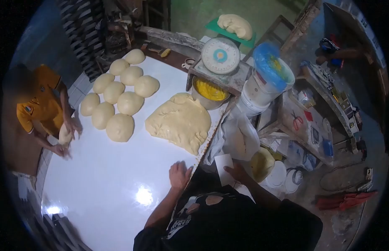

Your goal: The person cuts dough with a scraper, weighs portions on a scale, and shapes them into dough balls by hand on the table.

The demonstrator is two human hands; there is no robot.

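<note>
My left hand (179, 175) rests on the white tabletop (115, 175) near its right edge, fingers stretched out and holding nothing. In my right hand (239, 172), off to the right of that edge, is a flat white rectangular piece that looks like a dough scraper (224, 168). A large slab of dough (179, 121) lies beyond my left hand. Several round dough balls (119, 127) sit in rows farther left. Across the table, a co-worker in an orange shirt (48, 102) has both hands on a small piece of dough (65, 134).
A dial scale (220, 55) carrying dough (235, 26) on a green pan stands on a wooden stand. Below it is a pot of yellow filling (210, 90). White buckets (261, 90), a plastic bag (240, 134) and a low shelf with red scissors (296, 120) are at right.
</note>
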